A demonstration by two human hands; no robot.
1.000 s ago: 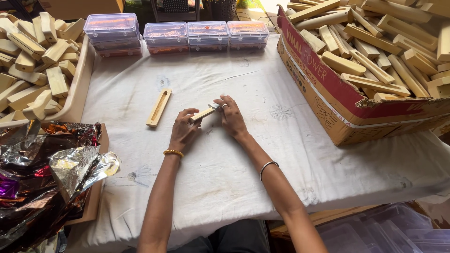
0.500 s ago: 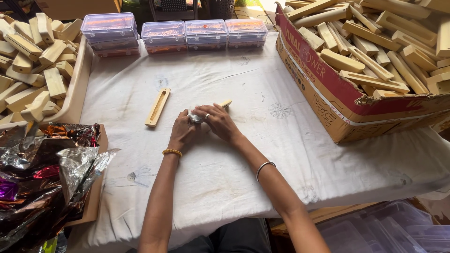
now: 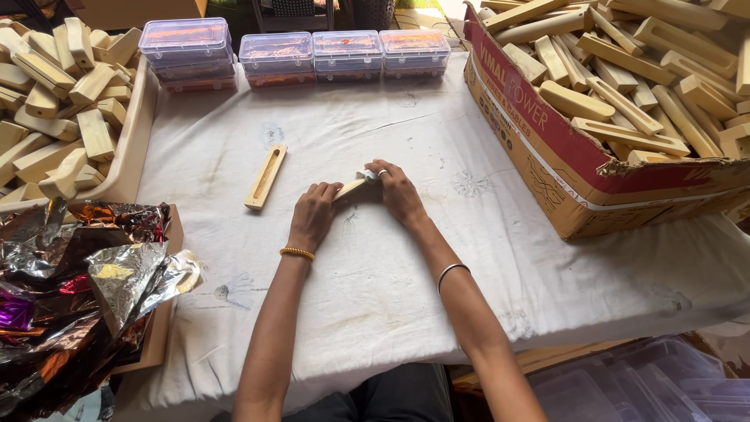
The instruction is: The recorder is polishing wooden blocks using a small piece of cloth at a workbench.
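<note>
Right hand (image 3: 397,192) slid right along wooden piece (image 3: 349,188) gripped by both; left hand (image 3: 314,212).

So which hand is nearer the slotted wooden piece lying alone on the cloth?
Left. The left hand sits just right of the slotted wooden piece; the right hand is farther right, both gripping a small wooden stick.

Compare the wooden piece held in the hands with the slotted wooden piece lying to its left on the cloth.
The held wooden piece is gripped by the left hand and right hand; the slotted wooden piece lies free. The held piece is mostly covered and lies nearer crosswise; the slotted one shows whole, running away from the person. Both are pale wood.
</note>
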